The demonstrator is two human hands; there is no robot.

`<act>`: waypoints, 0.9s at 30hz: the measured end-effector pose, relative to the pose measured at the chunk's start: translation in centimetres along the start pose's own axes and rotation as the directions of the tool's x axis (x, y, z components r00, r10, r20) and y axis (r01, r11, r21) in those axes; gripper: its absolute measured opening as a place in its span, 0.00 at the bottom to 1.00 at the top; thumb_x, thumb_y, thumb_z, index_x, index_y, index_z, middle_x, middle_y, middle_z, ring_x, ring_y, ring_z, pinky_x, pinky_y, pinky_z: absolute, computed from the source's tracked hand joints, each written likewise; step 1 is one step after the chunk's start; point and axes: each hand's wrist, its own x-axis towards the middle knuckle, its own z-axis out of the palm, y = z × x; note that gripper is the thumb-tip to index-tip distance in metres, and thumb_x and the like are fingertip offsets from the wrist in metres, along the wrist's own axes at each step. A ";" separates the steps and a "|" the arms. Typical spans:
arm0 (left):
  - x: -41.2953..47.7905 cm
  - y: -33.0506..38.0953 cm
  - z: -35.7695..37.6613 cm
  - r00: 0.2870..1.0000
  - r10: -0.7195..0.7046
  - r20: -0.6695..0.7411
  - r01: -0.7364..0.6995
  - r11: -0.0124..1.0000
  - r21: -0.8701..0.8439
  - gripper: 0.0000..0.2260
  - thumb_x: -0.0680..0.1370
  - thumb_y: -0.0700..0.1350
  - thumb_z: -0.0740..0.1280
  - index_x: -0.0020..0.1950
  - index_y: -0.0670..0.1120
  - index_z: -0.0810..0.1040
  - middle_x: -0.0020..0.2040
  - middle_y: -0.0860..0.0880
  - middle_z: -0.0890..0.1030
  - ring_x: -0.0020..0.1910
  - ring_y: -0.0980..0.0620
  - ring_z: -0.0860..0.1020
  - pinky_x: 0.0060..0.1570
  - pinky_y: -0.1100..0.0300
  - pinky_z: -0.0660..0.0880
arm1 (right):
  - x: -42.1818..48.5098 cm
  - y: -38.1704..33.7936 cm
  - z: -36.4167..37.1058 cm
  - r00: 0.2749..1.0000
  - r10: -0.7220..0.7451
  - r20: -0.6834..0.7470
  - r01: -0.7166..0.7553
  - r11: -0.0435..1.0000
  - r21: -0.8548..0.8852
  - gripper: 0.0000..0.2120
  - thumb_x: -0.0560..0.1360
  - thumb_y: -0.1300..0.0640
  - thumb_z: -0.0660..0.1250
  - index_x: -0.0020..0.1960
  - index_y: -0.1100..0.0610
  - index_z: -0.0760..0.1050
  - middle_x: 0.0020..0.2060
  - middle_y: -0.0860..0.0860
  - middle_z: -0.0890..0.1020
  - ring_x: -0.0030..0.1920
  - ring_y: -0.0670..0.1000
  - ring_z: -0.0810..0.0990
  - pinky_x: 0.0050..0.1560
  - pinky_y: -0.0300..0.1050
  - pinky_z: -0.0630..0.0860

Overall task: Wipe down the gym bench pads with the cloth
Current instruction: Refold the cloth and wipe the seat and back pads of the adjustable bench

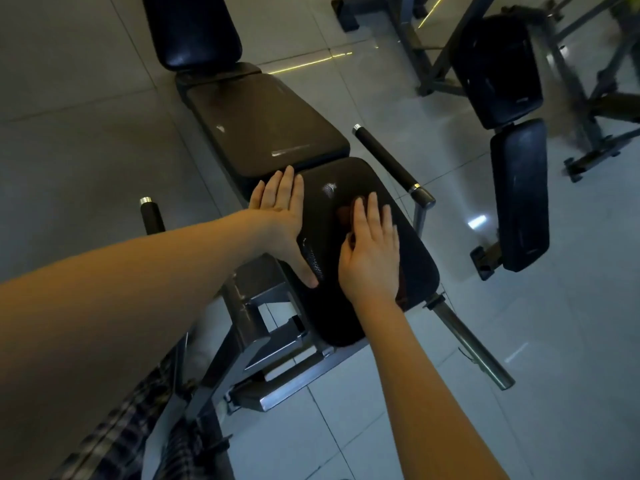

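A black gym bench runs away from me with three pads: the near seat pad (pixel 408 268), the middle pad (pixel 266 126) and the raised back pad (pixel 194 32). My left hand (pixel 282 216) lies flat with straight fingers on the seat pad's left edge. My right hand (pixel 372 247) presses flat on a dark reddish-brown cloth (pixel 344 213) on the seat pad. Most of the cloth is hidden under that hand.
Black foam roller handles stick out at the right (pixel 384 155) and left (pixel 152 216) of the seat. A steel bar (pixel 471 344) juts out near right. The bench's metal frame (pixel 263 327) is below. Another padded bench (pixel 509 133) stands at the right on the tiled floor.
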 end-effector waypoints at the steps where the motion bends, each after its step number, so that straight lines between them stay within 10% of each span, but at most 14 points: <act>1: 0.1 0.0 0.1 1.000 0.003 -0.001 -0.003 1.000 -0.007 0.75 0.54 0.75 0.74 0.72 0.42 0.21 0.73 0.43 0.22 0.73 0.43 0.24 0.73 0.45 0.29 | 1.6 -0.1 -0.1 1.000 0.001 -0.005 -0.001 1.000 -0.008 0.27 0.83 0.52 0.51 0.80 0.51 0.47 0.79 0.49 0.45 0.78 0.52 0.40 0.77 0.50 0.39; 13: -0.3 0.3 0.0 1.000 -0.028 -0.012 0.028 1.000 -0.008 0.74 0.54 0.74 0.73 0.73 0.43 0.21 0.74 0.43 0.22 0.74 0.43 0.26 0.72 0.48 0.30 | 8.9 -1.5 -0.4 0.999 -0.047 -0.002 0.047 0.999 0.016 0.26 0.83 0.53 0.53 0.79 0.51 0.52 0.79 0.50 0.48 0.79 0.54 0.43 0.77 0.54 0.45; 27: -0.7 0.3 -0.6 0.999 -0.033 0.007 0.034 0.999 -0.034 0.77 0.46 0.74 0.71 0.73 0.44 0.21 0.74 0.44 0.23 0.75 0.44 0.27 0.73 0.47 0.30 | -4.2 2.9 -0.4 1.000 -0.026 -0.002 0.026 0.995 0.095 0.27 0.82 0.55 0.55 0.79 0.50 0.52 0.79 0.49 0.50 0.79 0.50 0.43 0.75 0.46 0.40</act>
